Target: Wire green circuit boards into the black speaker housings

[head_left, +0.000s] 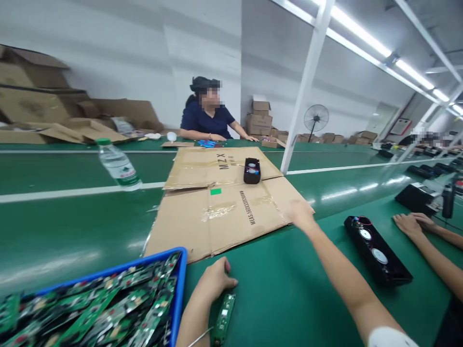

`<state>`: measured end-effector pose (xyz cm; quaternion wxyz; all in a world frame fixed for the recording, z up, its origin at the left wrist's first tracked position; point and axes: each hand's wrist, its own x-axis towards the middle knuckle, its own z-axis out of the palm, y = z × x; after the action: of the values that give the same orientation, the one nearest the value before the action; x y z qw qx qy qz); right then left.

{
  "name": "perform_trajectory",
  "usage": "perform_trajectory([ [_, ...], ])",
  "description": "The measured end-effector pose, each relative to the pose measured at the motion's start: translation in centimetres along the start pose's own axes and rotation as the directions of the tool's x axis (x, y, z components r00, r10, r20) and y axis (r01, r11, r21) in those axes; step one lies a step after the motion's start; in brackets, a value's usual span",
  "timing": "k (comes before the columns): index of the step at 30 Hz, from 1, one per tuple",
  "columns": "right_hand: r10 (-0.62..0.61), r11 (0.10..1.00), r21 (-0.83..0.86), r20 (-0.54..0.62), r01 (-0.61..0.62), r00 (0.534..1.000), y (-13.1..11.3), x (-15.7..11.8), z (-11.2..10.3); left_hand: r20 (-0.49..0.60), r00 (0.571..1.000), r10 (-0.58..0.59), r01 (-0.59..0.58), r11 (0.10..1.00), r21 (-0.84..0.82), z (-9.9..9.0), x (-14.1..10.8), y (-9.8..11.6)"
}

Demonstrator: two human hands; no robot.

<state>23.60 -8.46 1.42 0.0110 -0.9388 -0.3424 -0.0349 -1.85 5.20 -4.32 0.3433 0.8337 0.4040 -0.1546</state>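
My left hand (pixel 216 278) rests on the green bench, fingers loosely curled, with a visible gap between thumb and forefinger and nothing seen in it. Just below it lies a narrow green circuit board (pixel 224 315), with a thin wire near my wrist. My right hand (pixel 301 212) is stretched forward over the right edge of a flattened cardboard sheet (pixel 188 217); motion blur hides its fingers. Farther up on the cardboard sits a black speaker housing (pixel 252 171) with wires. Right of my right forearm lies a longer black speaker housing (pixel 378 250) with two round white-centred drivers.
A blue bin (pixel 183 270) full of circuit boards stands at lower left. Beyond it is a water bottle (pixel 119 166). A white post (pixel 307 86) rises behind the cardboard. Across the bench sits a person (pixel 208 118); another person's hands (pixel 412 224) rest at right.
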Motion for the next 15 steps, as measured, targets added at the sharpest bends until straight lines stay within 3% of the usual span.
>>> perform_trajectory([
  [2, -0.134, 0.991, 0.01, 0.094, 0.134, 0.987, -4.8, 4.5, 1.3, 0.044, 0.998, -0.036, 0.031, 0.995, 0.093, -0.6, -0.3, -0.4],
  [5, -0.122, 0.992, -0.03, 0.107, 0.126, 0.987, -10.0, 10.4, 2.4, 0.11, 0.986, -0.125, 0.103, 0.977, 0.188, -0.8, -0.4, -1.0],
  [7, -0.101, 0.993, -0.057, 0.084, 0.106, 0.991, -12.2, 13.6, 2.6, 0.119, 0.987, -0.111, 0.091, 0.983, 0.162, -0.3, -0.3, -1.2],
  [12, -0.232, 0.972, -0.009, 0.136, 0.235, 0.963, -13.7, 19.5, 3.2, 0.118, 0.989, -0.092, 0.09, 0.996, 0.021, 1.0, -0.1, -1.1],
  [15, -0.233, 0.973, 0.044, 0.191, 0.228, 0.954, -13.7, 21.2, 4.2, 0.127, 0.992, 0.001, 0.008, 0.998, -0.07, 1.0, -0.3, -0.2],
])
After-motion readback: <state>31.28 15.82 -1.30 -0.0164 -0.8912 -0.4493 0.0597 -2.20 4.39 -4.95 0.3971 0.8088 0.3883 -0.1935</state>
